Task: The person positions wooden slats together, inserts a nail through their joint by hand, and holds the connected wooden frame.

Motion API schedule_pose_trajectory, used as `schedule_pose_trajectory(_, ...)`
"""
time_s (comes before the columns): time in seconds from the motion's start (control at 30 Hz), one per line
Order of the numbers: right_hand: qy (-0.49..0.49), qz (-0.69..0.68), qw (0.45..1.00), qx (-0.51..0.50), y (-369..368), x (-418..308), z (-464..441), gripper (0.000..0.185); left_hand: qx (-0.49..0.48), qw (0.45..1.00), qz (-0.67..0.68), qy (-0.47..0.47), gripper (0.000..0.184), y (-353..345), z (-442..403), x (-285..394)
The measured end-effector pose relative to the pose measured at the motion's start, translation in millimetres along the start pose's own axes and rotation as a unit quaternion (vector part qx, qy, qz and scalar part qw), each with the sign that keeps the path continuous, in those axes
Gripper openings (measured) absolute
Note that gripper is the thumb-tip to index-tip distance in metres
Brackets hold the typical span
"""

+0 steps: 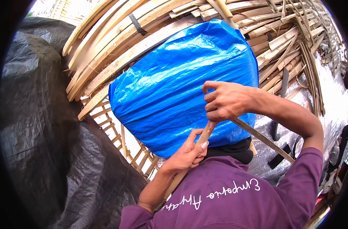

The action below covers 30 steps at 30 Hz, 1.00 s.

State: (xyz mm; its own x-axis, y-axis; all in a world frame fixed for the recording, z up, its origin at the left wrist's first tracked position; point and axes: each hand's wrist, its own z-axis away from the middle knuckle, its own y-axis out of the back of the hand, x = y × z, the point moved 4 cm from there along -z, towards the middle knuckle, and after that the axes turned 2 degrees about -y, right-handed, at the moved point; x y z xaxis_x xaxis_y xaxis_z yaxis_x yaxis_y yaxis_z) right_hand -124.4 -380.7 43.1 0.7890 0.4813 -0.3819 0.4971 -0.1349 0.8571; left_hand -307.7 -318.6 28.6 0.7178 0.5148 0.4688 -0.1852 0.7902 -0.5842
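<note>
My left hand (187,154) is closed round a flat bamboo strip (205,134), its thumb lying along the strip. That strip slants from beside my purple shirt up to my right hand (227,101), whose fingers are curled at its upper end. From under the right hand another narrow length of bamboo (263,140) runs down toward my right upper arm. I cannot tell whether the two lengths are one bent piece. Both hands are over a shiny blue plastic sheet (181,84) spread across my lap.
Bundles of split bamboo (116,49) lie beyond the sheet, with more strips (284,45) at the upper right. A long dark blade (284,82) rests on the right, near a flat black object (279,155). Black plastic sheeting (36,114) covers the left. Slatted bamboo (113,126) shows between.
</note>
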Motion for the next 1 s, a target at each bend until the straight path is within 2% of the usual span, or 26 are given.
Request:
schedule_pose_trajectory(0.3,-0.033,0.004,0.999,0.005,-1.9,-2.2,-0.1,0.025,0.018,0.999,-0.048,-0.011,0.037,1.6,3.1,-0.1)
schedule_pose_trajectory(0.5,-0.072,0.004,0.997,-0.033,-5.5,-3.4,2.5,0.024,0.033,0.998,-0.057,-0.011,0.037,2.7,1.4,-2.1)
schedule_pose_trajectory(0.57,-0.076,0.030,0.996,0.032,-7.9,-3.6,4.2,0.020,0.031,0.999,-0.019,-0.015,0.037,6.1,2.1,-1.3)
schedule_pose_trajectory(0.6,-0.076,0.031,0.996,0.032,-8.2,-5.0,1.6,0.020,0.030,0.999,0.020,-0.019,0.037,8.4,2.2,-0.4)
schedule_pose_trajectory(0.63,-0.083,0.073,0.988,0.103,-3.3,-7.1,-2.8,0.019,0.030,0.999,0.020,-0.019,0.037,10.8,1.7,0.2)
schedule_pose_trajectory(0.7,-0.089,0.114,0.974,0.174,0.2,-13.8,-4.1,0.020,0.045,0.998,0.032,-0.040,0.040,15.3,0.1,3.7)
schedule_pose_trajectory(0.8,-0.152,0.140,0.973,0.101,-4.0,-19.3,-3.7,0.018,0.054,0.997,0.035,-0.043,0.039,14.0,-3.8,7.8)
schedule_pose_trajectory(0.97,-0.223,0.141,0.956,0.132,-19.7,-30.7,-7.6,0.016,0.061,0.995,0.040,-0.068,0.037,14.0,-6.5,9.3)
schedule_pose_trajectory(1.0,-0.265,0.141,0.944,0.134,-20.8,-29.4,-8.7,0.016,0.064,0.995,0.043,-0.068,0.036,14.9,-7.2,9.2)
